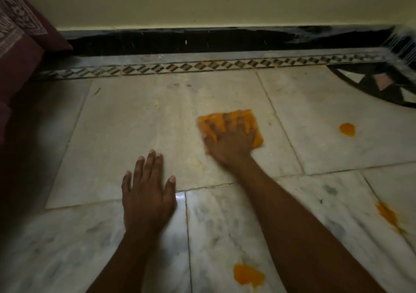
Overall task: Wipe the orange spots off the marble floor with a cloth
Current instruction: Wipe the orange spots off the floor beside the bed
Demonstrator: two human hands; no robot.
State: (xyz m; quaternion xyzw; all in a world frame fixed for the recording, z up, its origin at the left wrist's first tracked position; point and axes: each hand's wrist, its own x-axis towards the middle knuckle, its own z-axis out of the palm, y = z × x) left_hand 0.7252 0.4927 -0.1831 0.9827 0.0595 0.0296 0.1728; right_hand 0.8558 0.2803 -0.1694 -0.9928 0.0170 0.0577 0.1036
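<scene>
My right hand [231,140] presses flat on an orange cloth [245,118] lying on the pale marble floor [139,121], fingers spread over it. My left hand [147,193] rests palm down on the floor nearer to me, fingers apart, holding nothing. Three orange spots show on the marble: a round one [347,129] to the right of the cloth, a streaky one [388,215] at the right edge, and a larger blotch [247,276] near the bottom, beside my right forearm. A faint yellowish smear runs across the tile around the cloth.
A black skirting [180,41] and a patterned inlay strip [202,66] run along the wall ahead. A dark red patterned fabric [18,45] sits at the far left. A dark round inlay [382,83] lies at the upper right.
</scene>
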